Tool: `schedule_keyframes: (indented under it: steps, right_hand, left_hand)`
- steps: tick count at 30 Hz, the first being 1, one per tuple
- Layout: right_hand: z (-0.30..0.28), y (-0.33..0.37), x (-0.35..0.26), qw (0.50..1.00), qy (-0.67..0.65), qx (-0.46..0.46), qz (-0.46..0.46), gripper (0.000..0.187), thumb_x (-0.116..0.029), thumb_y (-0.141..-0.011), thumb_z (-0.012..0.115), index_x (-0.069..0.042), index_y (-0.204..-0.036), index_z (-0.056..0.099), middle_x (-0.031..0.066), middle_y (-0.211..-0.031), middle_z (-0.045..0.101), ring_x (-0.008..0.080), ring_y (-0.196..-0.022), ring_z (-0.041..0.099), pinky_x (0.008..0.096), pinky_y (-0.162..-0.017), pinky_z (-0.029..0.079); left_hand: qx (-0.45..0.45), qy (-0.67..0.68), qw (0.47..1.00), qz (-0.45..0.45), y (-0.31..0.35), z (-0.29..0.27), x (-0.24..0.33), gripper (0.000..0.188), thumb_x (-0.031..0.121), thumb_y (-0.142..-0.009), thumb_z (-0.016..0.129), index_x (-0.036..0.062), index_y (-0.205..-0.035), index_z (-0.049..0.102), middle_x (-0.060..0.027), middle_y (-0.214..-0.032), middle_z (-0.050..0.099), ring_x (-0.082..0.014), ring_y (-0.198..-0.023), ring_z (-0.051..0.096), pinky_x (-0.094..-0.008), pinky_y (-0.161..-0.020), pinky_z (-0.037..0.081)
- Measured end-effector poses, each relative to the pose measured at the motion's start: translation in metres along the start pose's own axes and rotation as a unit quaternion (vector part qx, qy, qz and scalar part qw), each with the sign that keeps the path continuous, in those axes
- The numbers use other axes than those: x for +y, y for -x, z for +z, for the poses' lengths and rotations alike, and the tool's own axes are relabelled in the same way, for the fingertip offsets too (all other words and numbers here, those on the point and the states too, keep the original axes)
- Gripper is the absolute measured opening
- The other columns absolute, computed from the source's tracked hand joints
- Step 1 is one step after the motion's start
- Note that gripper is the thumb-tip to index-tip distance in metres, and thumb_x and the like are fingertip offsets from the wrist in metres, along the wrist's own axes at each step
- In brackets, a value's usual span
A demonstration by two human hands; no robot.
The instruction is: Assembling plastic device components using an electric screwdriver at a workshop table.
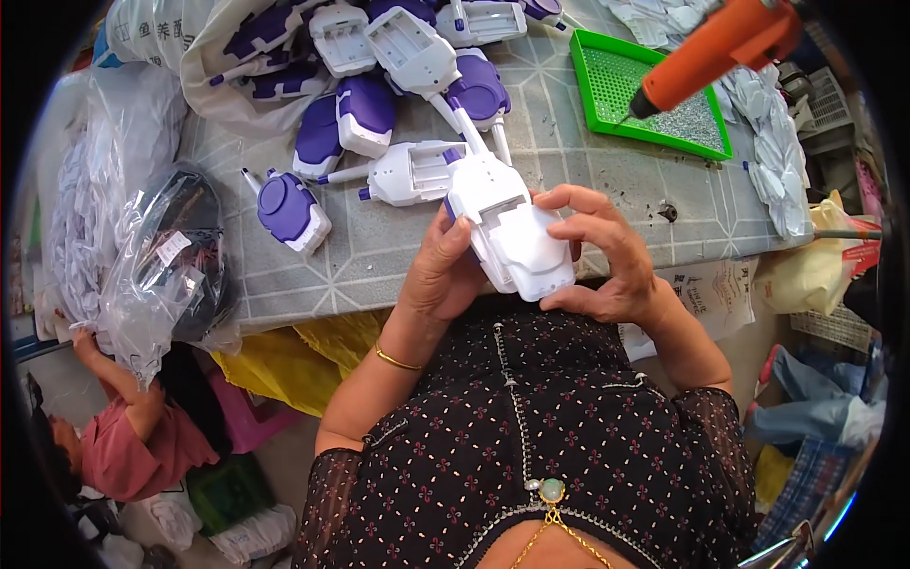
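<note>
Close to the table's near edge, my left hand point(441, 272) is closed round one side of a white plastic housing point(488, 186) with a narrow stem that points away from me. A smooth white cover point(533, 248) lies over its near part, leaving an open recess beyond it. My right hand point(614, 254) grips this cover, the thumb at the near end and the fingers along the far side. Just beyond, a similar white housing point(409, 174) with an open battery compartment lies on the table. Left of it rests a purple and white one point(289, 211).
A pile of these purple and white housings point(409, 49) spills from a white sack point(204, 85). At the right, an orange screwdriver point(713, 57) hangs above a green tray point(654, 142) of small metal screws. Clear plastic bags point(123, 199) stand left; another person point(147, 427) is beside them.
</note>
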State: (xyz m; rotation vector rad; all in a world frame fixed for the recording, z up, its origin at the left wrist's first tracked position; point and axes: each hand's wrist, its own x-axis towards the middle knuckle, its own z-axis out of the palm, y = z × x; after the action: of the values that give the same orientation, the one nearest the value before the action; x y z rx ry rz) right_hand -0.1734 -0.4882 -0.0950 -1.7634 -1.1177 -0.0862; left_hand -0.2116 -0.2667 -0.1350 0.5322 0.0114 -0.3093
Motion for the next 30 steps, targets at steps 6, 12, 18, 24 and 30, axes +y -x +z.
schedule_keyframes:
  steps: [6, 12, 18, 24, 30]
  right_hand:
    - [-0.001, -0.001, -0.002, 0.995, -0.077, 0.008, 0.06, 0.07, -0.03, -0.075, 0.092, -0.006, -0.131, 0.057, 0.0235, -0.137, 0.056, 0.0267, -0.114, 0.062, 0.0345, -0.081, 0.056]
    - [0.004, -0.012, -0.006, 0.998, 0.055, -0.015, -0.006, 0.062, -0.03, -0.071, 0.092, -0.006, -0.122, 0.066, 0.0215, -0.131, 0.06, 0.0292, -0.105, 0.068, 0.0398, -0.095, 0.056]
    - [-0.002, -0.016, -0.016, 0.987, 0.149, -0.03, -0.048, 0.063, -0.033, -0.068, 0.09, -0.01, -0.122, 0.067, 0.0171, -0.131, 0.062, 0.0194, -0.081, 0.061, 0.0333, -0.074, 0.052]
    - [-0.007, -0.014, -0.018, 0.976, 0.2, -0.066, -0.055, 0.062, -0.037, -0.069, 0.088, -0.011, -0.122, 0.066, 0.0136, -0.133, 0.062, 0.0178, -0.076, 0.059, 0.0327, -0.071, 0.048]
    - [-0.01, -0.014, -0.023, 0.963, 0.248, -0.086, -0.066, 0.058, -0.039, -0.075, 0.084, -0.011, -0.123, 0.065, 0.0134, -0.134, 0.061, 0.0168, -0.076, 0.058, 0.0329, -0.073, 0.046]
  left_hand:
    - [0.013, -0.004, 1.0, -0.007, 0.002, -0.004, -0.002, 0.078, 0.034, -0.09, 0.078, 0.0042, -0.15, 0.038, -0.0165, -0.142, 0.055, -0.0295, -0.129, 0.057, -0.0474, -0.11, 0.047]
    - [0.018, -0.02, 1.0, -0.013, 0.004, -0.007, -0.002, 0.083, 0.036, -0.087, 0.082, 0.0045, -0.15, 0.038, -0.0125, -0.138, 0.056, -0.0274, -0.127, 0.058, -0.0471, -0.108, 0.049]
    - [-0.003, -0.008, 1.0, -0.014, 0.006, -0.015, -0.005, 0.087, 0.037, -0.083, 0.086, 0.0049, -0.149, 0.039, -0.0112, -0.138, 0.057, -0.0272, -0.126, 0.06, -0.0468, -0.107, 0.05]
    - [0.002, -0.008, 1.0, -0.016, 0.005, -0.009, -0.003, 0.089, 0.035, -0.08, 0.088, 0.0055, -0.149, 0.04, -0.0121, -0.136, 0.059, -0.0277, -0.124, 0.061, -0.0467, -0.106, 0.052]
    - [0.011, -0.01, 1.0, -0.01, 0.004, -0.006, -0.003, 0.089, 0.031, -0.08, 0.088, 0.0053, -0.149, 0.039, -0.0122, -0.135, 0.059, -0.0274, -0.123, 0.062, -0.046, -0.106, 0.052]
